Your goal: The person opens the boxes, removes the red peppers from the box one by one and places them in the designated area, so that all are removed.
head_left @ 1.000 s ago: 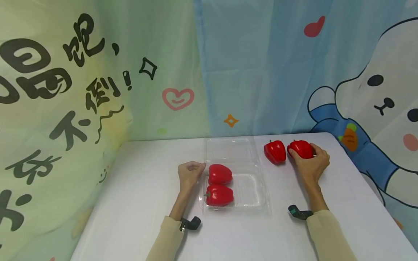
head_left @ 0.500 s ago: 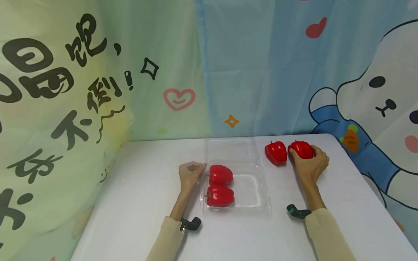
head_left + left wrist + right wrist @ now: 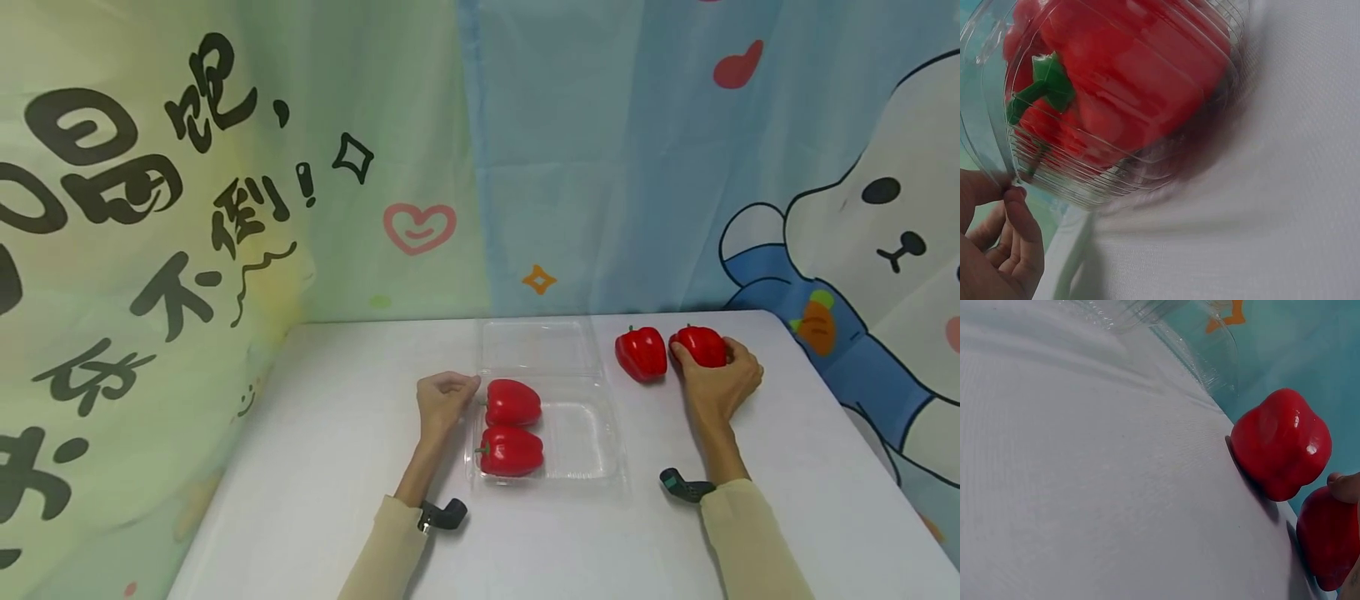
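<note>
A clear plastic box [image 3: 581, 433] lies open on the white table, its lid [image 3: 536, 346] folded back toward the curtain. Two red peppers, one [image 3: 513, 403] behind the other [image 3: 511, 452], fill its left side. My left hand [image 3: 442, 407] pinches the box's left rim between thumb and finger; the left wrist view shows the pinch beside a green stem [image 3: 1052, 82]. At the back right, my right hand [image 3: 720, 379] grips a red pepper [image 3: 699, 345] with the thumb on its left side. Another red pepper [image 3: 642, 354] sits just left of it, seen also in the right wrist view [image 3: 1282, 445].
The white table [image 3: 570, 550] runs back to a printed curtain [image 3: 555, 167] hanging behind it. More curtain with dark writing hangs at the left. Each wrist wears a dark camera mount, the left one [image 3: 444, 515] and the right one [image 3: 684, 487].
The head view has shifted slightly, so everything appears a little farther right. Both hands keep their holds, and the peppers and box show no clear movement on the table.
</note>
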`<action>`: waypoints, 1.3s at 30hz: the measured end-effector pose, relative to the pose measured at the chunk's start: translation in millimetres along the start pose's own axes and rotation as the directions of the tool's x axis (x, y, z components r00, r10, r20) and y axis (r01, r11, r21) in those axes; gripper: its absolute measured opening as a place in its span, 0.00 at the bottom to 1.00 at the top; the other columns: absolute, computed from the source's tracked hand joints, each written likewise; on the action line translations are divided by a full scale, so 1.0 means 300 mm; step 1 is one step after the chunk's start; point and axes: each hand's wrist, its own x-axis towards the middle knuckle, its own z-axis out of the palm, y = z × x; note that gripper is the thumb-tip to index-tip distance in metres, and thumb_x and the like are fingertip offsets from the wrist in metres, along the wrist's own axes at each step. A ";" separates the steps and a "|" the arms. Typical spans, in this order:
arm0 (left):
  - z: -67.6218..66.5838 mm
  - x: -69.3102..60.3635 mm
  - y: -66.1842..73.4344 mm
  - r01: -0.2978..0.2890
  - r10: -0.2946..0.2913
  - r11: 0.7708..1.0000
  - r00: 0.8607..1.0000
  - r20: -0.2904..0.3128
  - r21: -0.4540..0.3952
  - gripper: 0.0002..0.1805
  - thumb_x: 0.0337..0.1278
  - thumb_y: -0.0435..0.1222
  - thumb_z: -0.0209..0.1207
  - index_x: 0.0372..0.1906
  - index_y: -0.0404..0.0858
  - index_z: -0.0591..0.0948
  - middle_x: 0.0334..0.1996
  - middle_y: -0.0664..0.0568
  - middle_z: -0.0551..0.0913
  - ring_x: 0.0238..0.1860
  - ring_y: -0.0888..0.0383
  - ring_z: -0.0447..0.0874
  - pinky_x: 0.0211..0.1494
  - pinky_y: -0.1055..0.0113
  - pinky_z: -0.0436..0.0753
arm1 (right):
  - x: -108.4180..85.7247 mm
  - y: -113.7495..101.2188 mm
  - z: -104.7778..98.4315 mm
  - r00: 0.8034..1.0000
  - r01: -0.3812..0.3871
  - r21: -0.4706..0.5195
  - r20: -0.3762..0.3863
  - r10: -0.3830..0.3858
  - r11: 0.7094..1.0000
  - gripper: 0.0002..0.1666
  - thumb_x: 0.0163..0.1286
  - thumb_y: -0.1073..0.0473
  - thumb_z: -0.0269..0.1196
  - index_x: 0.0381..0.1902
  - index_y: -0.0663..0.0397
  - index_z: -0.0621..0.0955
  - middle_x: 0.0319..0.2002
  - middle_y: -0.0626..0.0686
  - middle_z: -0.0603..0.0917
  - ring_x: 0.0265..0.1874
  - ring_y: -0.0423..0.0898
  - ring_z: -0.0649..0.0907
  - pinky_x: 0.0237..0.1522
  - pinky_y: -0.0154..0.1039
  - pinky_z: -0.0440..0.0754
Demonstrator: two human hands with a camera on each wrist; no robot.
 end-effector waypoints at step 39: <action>0.004 -0.002 0.006 0.007 -0.007 1.000 1.000 -0.005 -0.006 0.12 0.63 0.37 0.73 0.32 0.30 0.91 0.28 0.38 0.92 0.22 0.63 0.83 0.27 0.73 0.80 | 0.015 0.020 0.014 0.999 -0.022 -0.042 0.041 0.024 0.999 0.49 0.73 0.41 0.73 0.83 0.53 0.68 0.81 0.58 0.70 0.83 0.52 0.63 0.78 0.63 0.75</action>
